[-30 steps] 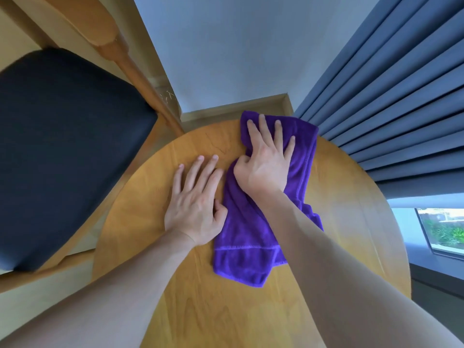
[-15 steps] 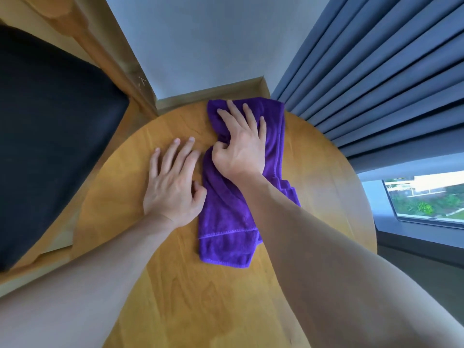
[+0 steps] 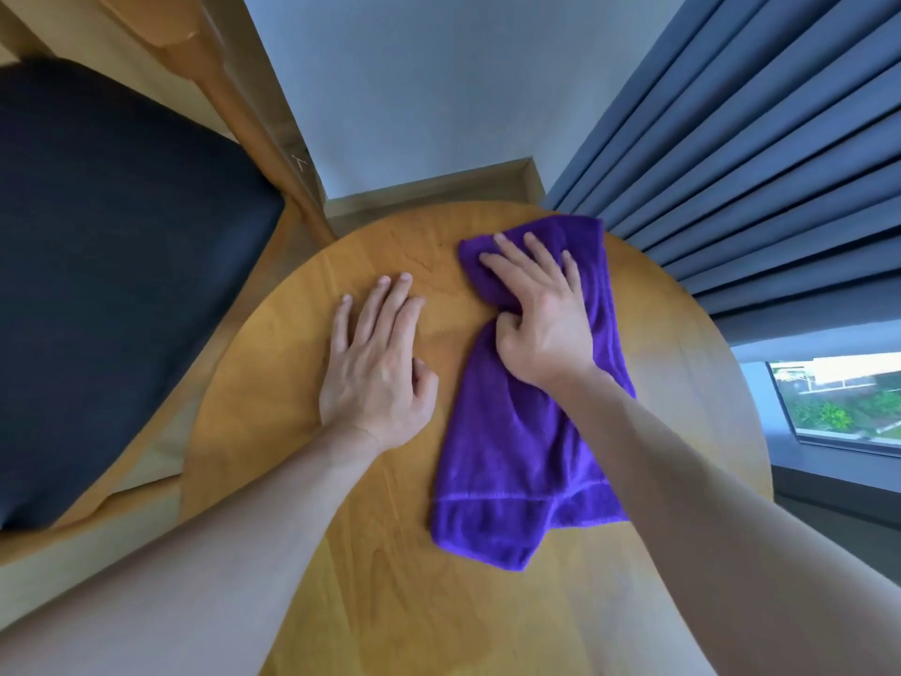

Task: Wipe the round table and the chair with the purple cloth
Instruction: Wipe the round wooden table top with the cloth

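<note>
The cloth (image 3: 517, 461) is showing solid purple, the tabletop (image 3: 302, 363) honey-yellow wood grain, the chair (image 3: 112, 265) seat black, the curtain (image 3: 760, 153) blue-grey.

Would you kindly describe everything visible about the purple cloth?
The purple cloth looks like soft, plush microfibre with a stitched hem near its close end. It lies loosely folded and rumpled on the round table, stretching from the far rim toward the person. The right hand presses its far half, thumb pinching a fold; the forearm crosses it.
</note>
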{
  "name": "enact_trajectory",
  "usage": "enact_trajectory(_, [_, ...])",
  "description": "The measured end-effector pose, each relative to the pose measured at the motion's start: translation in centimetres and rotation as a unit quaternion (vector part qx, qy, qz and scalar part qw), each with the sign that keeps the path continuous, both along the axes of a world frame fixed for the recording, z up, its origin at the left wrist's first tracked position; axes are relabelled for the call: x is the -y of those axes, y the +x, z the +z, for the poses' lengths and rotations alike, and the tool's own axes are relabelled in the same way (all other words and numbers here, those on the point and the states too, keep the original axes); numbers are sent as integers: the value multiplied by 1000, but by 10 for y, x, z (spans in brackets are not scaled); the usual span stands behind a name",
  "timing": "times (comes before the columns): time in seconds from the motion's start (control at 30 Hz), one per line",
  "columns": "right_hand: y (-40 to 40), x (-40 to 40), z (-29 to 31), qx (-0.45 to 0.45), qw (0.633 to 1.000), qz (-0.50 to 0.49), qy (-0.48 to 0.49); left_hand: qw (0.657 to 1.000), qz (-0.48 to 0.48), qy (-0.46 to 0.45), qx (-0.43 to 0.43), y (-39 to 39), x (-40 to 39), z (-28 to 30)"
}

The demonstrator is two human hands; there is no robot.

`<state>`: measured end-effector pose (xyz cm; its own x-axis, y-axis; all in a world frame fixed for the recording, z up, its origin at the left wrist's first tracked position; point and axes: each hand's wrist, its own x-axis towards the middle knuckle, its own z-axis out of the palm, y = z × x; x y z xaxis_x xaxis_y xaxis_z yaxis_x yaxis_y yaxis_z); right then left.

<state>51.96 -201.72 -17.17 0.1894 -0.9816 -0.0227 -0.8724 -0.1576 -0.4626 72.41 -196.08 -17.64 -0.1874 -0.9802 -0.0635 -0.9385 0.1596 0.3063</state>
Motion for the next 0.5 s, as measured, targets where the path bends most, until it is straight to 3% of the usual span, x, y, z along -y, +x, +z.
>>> enact_trajectory(0.1, [34, 29, 1, 2, 987, -162, 7, 1000, -6, 0, 5, 1, 0, 0])
enact_trajectory(0.17, [62, 36, 1, -26, 979, -199, 18, 1000, -8, 3, 11, 1, 0, 1])
enact_trajectory(0.3, [69, 18, 1, -66, 997, -8, 36, 1000, -17, 5, 19, 1, 0, 2])
enact_trajectory(0.43, [23, -6, 5, -91, 979, 177, 34, 1000, -14, 4, 15, 1, 1, 2])
enact_trajectory(0.5, [4, -3, 6, -109, 968, 223, 24, 1000, -10, 1, 7, 0, 2, 2])
